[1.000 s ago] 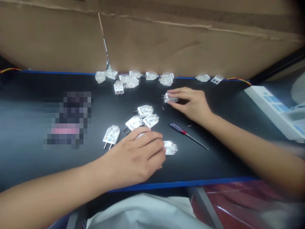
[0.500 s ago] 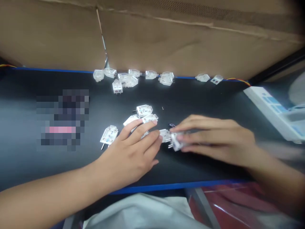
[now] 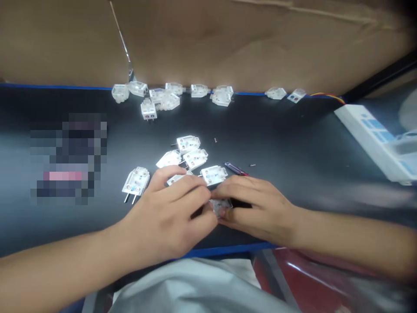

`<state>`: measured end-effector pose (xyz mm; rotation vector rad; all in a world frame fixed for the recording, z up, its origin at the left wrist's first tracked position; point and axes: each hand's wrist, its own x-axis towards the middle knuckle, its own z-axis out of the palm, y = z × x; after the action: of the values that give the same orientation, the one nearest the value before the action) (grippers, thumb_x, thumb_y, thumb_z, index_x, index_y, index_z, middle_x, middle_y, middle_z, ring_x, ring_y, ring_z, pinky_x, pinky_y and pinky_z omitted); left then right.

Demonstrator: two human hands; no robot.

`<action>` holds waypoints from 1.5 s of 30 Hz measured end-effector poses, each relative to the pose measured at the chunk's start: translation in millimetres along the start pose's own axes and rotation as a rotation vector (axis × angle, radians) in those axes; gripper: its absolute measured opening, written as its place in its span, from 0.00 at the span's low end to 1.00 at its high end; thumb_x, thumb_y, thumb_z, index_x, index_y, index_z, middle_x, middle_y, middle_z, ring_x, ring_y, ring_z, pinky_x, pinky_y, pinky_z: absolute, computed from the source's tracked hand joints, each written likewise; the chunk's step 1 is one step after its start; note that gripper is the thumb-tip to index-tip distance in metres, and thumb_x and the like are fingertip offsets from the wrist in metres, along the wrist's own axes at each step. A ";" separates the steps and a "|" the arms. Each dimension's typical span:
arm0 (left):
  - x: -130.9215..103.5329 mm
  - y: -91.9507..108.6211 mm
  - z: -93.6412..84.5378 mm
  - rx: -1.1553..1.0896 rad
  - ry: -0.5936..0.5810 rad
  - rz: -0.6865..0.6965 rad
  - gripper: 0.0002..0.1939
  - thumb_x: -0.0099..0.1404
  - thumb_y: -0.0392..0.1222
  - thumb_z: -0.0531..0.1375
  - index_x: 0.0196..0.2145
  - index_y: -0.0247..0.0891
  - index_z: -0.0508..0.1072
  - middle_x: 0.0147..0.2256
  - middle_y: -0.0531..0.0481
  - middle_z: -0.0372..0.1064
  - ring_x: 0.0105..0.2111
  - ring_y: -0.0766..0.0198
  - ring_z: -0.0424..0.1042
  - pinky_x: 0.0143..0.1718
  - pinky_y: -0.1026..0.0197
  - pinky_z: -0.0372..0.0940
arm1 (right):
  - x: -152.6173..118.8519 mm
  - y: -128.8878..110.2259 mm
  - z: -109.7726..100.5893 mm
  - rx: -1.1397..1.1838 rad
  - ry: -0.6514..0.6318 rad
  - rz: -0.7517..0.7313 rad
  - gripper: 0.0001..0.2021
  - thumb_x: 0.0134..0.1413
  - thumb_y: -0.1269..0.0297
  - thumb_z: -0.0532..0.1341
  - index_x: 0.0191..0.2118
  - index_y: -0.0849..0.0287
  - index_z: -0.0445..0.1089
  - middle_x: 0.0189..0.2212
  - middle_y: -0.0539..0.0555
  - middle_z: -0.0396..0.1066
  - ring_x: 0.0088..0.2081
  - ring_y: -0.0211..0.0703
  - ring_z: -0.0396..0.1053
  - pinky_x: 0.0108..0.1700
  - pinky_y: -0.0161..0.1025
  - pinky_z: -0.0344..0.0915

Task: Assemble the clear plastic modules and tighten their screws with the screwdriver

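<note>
My right hand point(image 3: 254, 211) is closed around a clear two-pin plug point(image 3: 222, 208), low over the front of the dark table. My left hand point(image 3: 180, 213) meets it from the left, its thumb and fingertips pinched at the plug's left end; the pins there are hidden. Another clear plug point(image 3: 213, 175) lies just beyond the fingertips. One more plug point(image 3: 178, 177) is partly covered by my left fingers. Behind them rest a plug point(image 3: 195, 158), a white-looking plug point(image 3: 169, 159) and a further plug point(image 3: 188, 143). Left of my left hand a plug point(image 3: 137, 181) lies with its pins toward me.
Several clear plugs point(image 3: 163, 98) line the table's back edge below a brown cardboard wall point(image 3: 195, 43). A small dark purple part point(image 3: 235, 168) and tiny screws point(image 3: 252, 165) lie beyond my right hand. A white power strip point(image 3: 368, 139) is at the right; a blurred-out object point(image 3: 71, 161) at the left.
My right hand has moved left and toward me with the plug, and its pin end has met my left fingers. My left hand has curled in. The camera view has shifted slightly.
</note>
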<state>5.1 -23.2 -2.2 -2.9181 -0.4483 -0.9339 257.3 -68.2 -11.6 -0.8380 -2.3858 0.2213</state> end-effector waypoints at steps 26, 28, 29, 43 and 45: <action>0.7 1.1 -3.2 -0.059 -0.089 -0.004 0.12 0.73 0.30 0.59 0.31 0.41 0.74 0.32 0.53 0.75 0.38 0.59 0.74 0.62 0.50 0.65 | -13.3 70.5 -93.1 -0.057 -0.372 0.405 0.13 0.75 0.49 0.64 0.52 0.48 0.82 0.40 0.54 0.83 0.34 0.48 0.79 0.35 0.44 0.73; 1.3 -1.0 -2.8 -0.045 -0.091 -0.007 0.12 0.73 0.29 0.59 0.32 0.41 0.74 0.33 0.53 0.76 0.38 0.59 0.75 0.60 0.51 0.66 | -13.5 74.0 -87.8 -0.044 -0.381 0.390 0.15 0.76 0.48 0.61 0.48 0.49 0.83 0.41 0.54 0.81 0.35 0.48 0.79 0.36 0.43 0.72; 1.4 -1.6 -2.9 -0.039 -0.092 -0.007 0.12 0.73 0.29 0.59 0.32 0.41 0.74 0.33 0.53 0.76 0.38 0.59 0.75 0.60 0.51 0.67 | -12.1 73.3 -84.7 -0.042 -0.372 0.385 0.16 0.77 0.48 0.60 0.45 0.49 0.83 0.40 0.54 0.80 0.35 0.47 0.79 0.36 0.42 0.71; 0.2 -1.4 -4.5 -0.006 -0.078 -0.016 0.11 0.73 0.29 0.59 0.33 0.40 0.74 0.35 0.53 0.79 0.39 0.60 0.77 0.63 0.50 0.64 | -14.5 66.8 -80.1 -0.158 -0.359 0.419 0.18 0.79 0.53 0.58 0.39 0.52 0.81 0.39 0.54 0.80 0.36 0.48 0.78 0.39 0.45 0.70; 0.0 -0.9 -4.9 -0.011 -0.077 -0.021 0.11 0.73 0.29 0.60 0.33 0.41 0.74 0.35 0.53 0.79 0.40 0.60 0.77 0.65 0.50 0.63 | -14.0 64.8 -79.0 -0.206 -0.353 0.432 0.15 0.78 0.57 0.58 0.43 0.52 0.81 0.40 0.55 0.81 0.36 0.49 0.79 0.39 0.45 0.70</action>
<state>2.0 -22.9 1.7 -2.9738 -0.4802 -0.8309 345.8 -28.7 23.8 -1.5211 -2.5486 0.3199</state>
